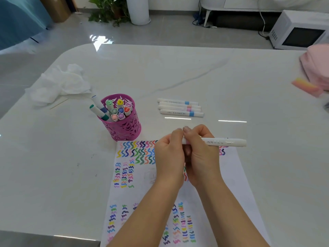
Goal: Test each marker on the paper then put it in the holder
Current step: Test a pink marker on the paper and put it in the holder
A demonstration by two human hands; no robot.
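Now gripping one white marker (223, 142) level above the paper (236, 177), both hands meeting at its left end. Left hand (169, 154) curling its fingers around that end, thumb tip pressed against the right thumb; whether a cap is under those fingers, cannot tell. Right hand (201, 157) clenching around the barrel just beside a pink band, long white body sticking out to the right past the paper's upper edge. Lying flat near the table's (195, 68) front edge, one sheet crowded with coloured zigzag test strokes in several blocks. Standing just beyond the sheet's upper-left corner, one pink cut-out holder (122, 126), about ten markers poking out of it, two of them leaning out to the left. Waiting well behind the hands, four more white markers (180, 107) lying side by side, two with blue bands, two with pinkish ones. Sitting farther left, one crumpled white tissue (60, 84). Resting at the far right edge, one pink-and-yellow block (307, 86) beside pink cloth.
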